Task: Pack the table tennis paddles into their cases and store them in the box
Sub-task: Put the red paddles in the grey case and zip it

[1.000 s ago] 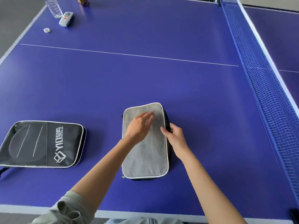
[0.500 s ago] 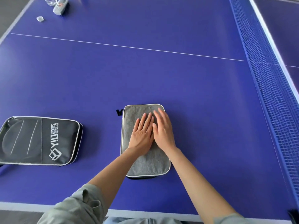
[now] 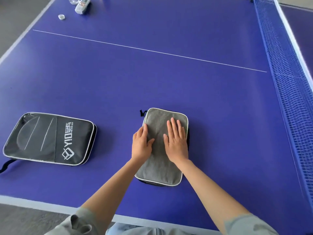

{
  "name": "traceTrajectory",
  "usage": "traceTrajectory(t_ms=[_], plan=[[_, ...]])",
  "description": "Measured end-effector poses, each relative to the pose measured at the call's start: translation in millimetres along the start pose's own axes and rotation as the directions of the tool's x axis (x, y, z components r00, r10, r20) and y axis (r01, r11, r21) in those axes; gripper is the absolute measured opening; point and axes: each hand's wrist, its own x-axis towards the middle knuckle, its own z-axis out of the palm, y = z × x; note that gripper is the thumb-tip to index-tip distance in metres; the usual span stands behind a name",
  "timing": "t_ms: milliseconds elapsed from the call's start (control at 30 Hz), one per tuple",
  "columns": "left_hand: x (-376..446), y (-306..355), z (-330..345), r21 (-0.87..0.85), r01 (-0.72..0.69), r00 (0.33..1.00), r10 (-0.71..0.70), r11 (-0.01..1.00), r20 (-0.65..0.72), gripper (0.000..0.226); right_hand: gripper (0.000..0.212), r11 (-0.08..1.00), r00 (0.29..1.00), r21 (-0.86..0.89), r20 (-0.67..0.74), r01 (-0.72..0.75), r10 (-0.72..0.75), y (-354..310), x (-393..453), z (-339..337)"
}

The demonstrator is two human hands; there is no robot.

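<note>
A grey paddle case (image 3: 159, 170) with pale piping lies closed on the blue table, its long side pointing away from me. My right hand (image 3: 176, 143) presses flat on its top, fingers straight. At the case's left edge rests my left hand (image 3: 141, 145), fingers along the seam and thumb on the grey fabric. A black zip pull (image 3: 142, 112) sticks out at the far left corner. To the left lies a black paddle case (image 3: 49, 139) with white lettering, closed and flat. No paddle and no box is in view.
The blue net (image 3: 288, 78) runs along the right side. At the far left corner lie a remote control (image 3: 82, 5), a bottle base (image 3: 73, 0) and a small white cap (image 3: 61, 16). The table's near edge (image 3: 50, 205) is white.
Both hands have spread apart on the grey case: the left has slid to its left edge, the right stays flat on top. The camera view has shifted.
</note>
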Motion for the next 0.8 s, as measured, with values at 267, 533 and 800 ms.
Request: traceTrajectory(t_ms=[267,533,800], plan=[[63.5,45.4,16.3,0.148,-0.368,0.846,0.264,0.918,0.463,0.067,0.066,0.911,0.912,0.095,-0.045,-0.402,0.408,20.2,-41.5,-1.8],[66.3,69.3,17.7,0.256,-0.371,0.876,0.245,0.893,0.415,0.058,0.068,0.895,0.900,0.109,-0.014,-0.433,0.437,21.7,-39.7,-8.2],[-17.4,4.0,11.4,-0.190,0.107,0.991,-0.121,0.976,-0.061,0.044,0.056,0.891,0.901,-0.165,0.182,0.423,-0.394,48.0,7.8,-22.9]])
